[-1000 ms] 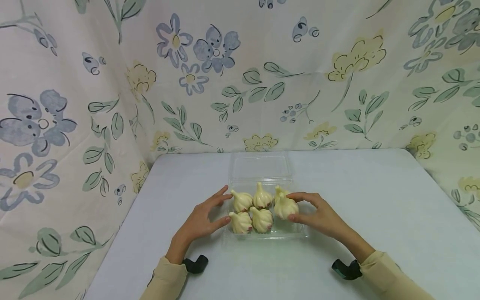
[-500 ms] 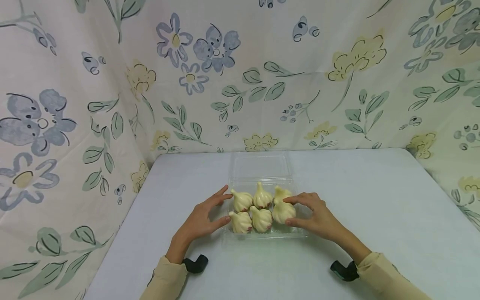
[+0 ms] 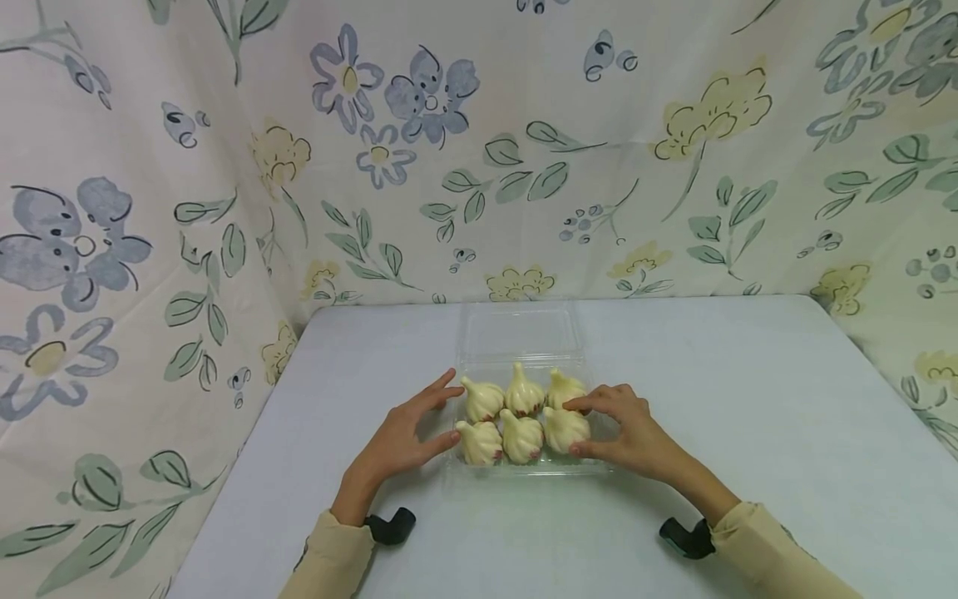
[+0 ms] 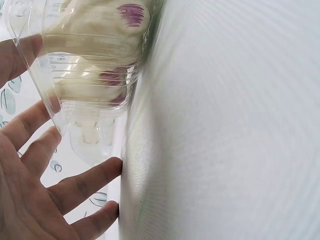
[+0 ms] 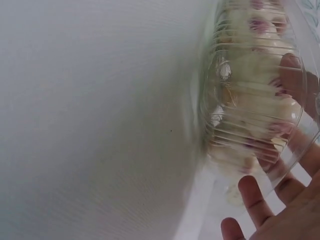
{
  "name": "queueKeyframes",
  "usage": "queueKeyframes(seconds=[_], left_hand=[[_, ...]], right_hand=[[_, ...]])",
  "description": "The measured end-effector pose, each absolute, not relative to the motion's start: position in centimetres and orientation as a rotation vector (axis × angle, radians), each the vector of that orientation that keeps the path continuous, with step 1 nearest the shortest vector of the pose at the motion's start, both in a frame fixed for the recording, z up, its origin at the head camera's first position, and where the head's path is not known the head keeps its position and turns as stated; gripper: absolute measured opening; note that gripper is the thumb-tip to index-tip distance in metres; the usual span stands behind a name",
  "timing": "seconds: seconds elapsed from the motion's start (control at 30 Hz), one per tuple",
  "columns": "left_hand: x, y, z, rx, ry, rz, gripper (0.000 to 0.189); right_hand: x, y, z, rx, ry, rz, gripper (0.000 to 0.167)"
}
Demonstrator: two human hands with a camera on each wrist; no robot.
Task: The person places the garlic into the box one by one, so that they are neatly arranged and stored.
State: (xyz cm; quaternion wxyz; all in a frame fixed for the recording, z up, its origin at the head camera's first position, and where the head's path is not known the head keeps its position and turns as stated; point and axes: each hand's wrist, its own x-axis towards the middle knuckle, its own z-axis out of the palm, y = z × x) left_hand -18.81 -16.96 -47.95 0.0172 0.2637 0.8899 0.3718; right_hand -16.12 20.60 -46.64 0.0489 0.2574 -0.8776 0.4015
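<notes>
A clear plastic clamshell box (image 3: 516,471) holds several cream garlic bulbs (image 3: 523,438) in two rows, their root ends marked purple. My right hand (image 3: 636,437) pinches the front right garlic bulb (image 3: 563,429) between thumb and fingers, down inside the box. In the right wrist view the thumb (image 5: 295,70) reaches in over the box wall. On the opposite side, my left hand (image 3: 404,437) is spread, with thumb and index fingertips at the left rim. The left wrist view shows its lower fingers (image 4: 85,185) stretched toward the white tabletop, below the box corner.
The box's hinged lid (image 3: 520,331) lies tipped back behind it, near the table's rear edge. A white tabletop (image 3: 748,399) extends on both sides. Floral cloth (image 3: 524,208) hangs behind and at the sides. Black wrist camera mounts (image 3: 687,539) stick out from the sleeves.
My right hand has lowered the garlic bulb forward into the front right spot of the box, uncovering more of the bulb behind it. The left hand has stayed in place.
</notes>
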Motion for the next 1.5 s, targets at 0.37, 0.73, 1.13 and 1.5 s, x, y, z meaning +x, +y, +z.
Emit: queueKeyframes(seconds=[0.37,0.73,1.13,1.5], left_hand=[[-18.9,-16.9,-47.8,0.826,2.766,1.162,0.063],[-18.9,-16.8,-47.7,0.809,2.773,1.152,0.063],[-19.0,-16.9,-47.9,0.805,2.767,1.144,0.064],[-18.9,-17.0,-47.9,0.803,2.765,1.14,0.063]], right_hand=[[-16.3,20.3,-46.4,0.794,-2.72,1.126,0.057],[-16.5,20.0,-46.2,0.772,-2.784,1.03,0.053],[-16.6,20.0,-46.0,0.78,-2.832,0.952,0.05],[-16.5,20.4,-45.3,0.827,-2.814,1.011,0.049]])
